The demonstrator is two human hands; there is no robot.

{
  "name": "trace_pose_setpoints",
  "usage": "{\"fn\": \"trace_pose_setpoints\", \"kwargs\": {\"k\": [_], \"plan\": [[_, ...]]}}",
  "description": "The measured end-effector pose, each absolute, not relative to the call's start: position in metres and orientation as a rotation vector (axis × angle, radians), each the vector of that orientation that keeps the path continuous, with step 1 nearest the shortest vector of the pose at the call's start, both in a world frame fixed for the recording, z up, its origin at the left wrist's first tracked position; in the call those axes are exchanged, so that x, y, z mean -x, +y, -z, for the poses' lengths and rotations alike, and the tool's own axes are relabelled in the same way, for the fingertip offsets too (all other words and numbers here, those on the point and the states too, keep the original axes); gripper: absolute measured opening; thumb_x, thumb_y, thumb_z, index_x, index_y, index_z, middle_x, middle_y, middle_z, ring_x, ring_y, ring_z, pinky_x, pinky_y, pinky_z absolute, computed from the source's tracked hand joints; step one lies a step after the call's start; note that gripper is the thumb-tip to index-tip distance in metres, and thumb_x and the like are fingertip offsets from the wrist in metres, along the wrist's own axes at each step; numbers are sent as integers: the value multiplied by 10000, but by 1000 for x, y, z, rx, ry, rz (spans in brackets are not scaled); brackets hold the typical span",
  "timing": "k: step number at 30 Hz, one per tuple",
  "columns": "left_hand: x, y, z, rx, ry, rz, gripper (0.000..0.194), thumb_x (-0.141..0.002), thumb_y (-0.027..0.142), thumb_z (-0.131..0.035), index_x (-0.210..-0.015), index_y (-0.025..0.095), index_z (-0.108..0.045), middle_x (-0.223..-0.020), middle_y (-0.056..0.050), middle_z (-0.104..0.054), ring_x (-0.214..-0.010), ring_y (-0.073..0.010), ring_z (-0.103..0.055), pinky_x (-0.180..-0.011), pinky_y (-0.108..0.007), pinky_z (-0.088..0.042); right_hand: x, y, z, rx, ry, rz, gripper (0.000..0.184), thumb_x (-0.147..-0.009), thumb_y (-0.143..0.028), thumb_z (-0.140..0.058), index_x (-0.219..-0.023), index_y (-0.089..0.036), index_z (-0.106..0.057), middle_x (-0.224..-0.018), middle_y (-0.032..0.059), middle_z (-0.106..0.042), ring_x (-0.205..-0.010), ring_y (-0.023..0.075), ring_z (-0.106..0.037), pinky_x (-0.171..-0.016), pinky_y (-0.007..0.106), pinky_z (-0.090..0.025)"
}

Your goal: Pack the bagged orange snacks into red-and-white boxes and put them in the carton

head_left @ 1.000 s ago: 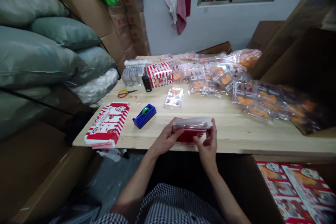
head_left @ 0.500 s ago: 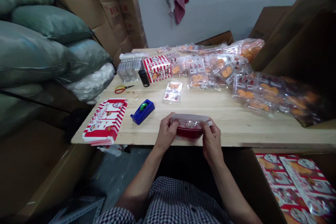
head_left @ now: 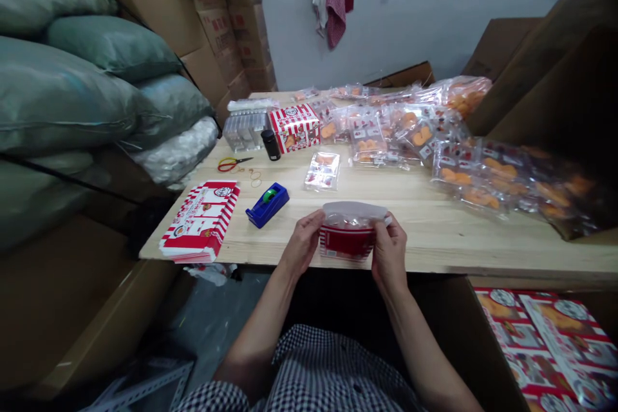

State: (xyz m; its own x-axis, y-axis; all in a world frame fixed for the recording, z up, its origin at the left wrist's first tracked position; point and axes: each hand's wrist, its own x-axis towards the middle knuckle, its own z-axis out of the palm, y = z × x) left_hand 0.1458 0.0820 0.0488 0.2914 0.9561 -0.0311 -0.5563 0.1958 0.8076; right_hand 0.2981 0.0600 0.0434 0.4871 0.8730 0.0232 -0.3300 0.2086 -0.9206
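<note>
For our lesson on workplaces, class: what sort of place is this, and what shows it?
Probably a small packing workshop: cartons stacked by the wall, sacks piled on the left, and a tape dispenser sharing the table with many clear packets.

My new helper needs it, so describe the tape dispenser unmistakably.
On the wooden table, look between the flat red-and-white stack and the person's left hand, slightly farther back. The tape dispenser sits there: deep blue with a green roll, unlike its red-and-white neighbour.
</note>
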Motion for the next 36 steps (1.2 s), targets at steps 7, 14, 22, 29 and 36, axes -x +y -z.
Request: {"fn": "trace_pose_setpoints", "kwargs": {"k": [7,14,22,29,36], "plan": [[-155,97,-45,-1019,832,-1128,278,-862,336,-597,-991,132,-735,-913,-49,-755,-909,-233,-675,-808,-315,-504,-316,60,-39,953,-647,-1195,313,-876,-519,-531,-956,-255,-678,-960,1,-729,-998,229,-658,-881,354,-513],[-156,70,-30,-1070,1233,-1292,221,-879,335,-566,-942,184,-713,-1114,-45,-706,-1163,-245,-567,-932,-301,-464,-325,27,-65,943,-701,-1412,436,-911,-520,-568,-1272,-285,-634,-1204,23,-720,-1191,256,-621,-1011,419,-483],[-144,9,-24,-793,1019,-992,177,-866,327,-550,-904,181,-641,-861,-14,-693,-823,-186,-618,-765,-282,-492,-319,-30,-48,1057,-504,-1655,358,-816,-423,-716,-1108,-215,-708,-1062,71,-762,-1026,279,-697,-907,430,-549],[-134,7,13,-611,1022,-817,120,-717,190,-599,-812,159,-665,-688,8,-658,-585,-126,-551,-582,-223,-427,-319,-54,-6,1261,-517,-1459,264,-726,-278,-731,-988,-279,-762,-1004,9,-775,-897,231,-705,-779,350,-573],[-110,12,25,-698,837,-715,275,-801,299,-658,-1008,151,-762,-999,-104,-760,-889,-238,-706,-876,-344,-503,-322,-22,33,1219,-519,-1557,161,-679,-234,-671,-786,-201,-786,-842,53,-789,-804,261,-714,-767,386,-558]]}}
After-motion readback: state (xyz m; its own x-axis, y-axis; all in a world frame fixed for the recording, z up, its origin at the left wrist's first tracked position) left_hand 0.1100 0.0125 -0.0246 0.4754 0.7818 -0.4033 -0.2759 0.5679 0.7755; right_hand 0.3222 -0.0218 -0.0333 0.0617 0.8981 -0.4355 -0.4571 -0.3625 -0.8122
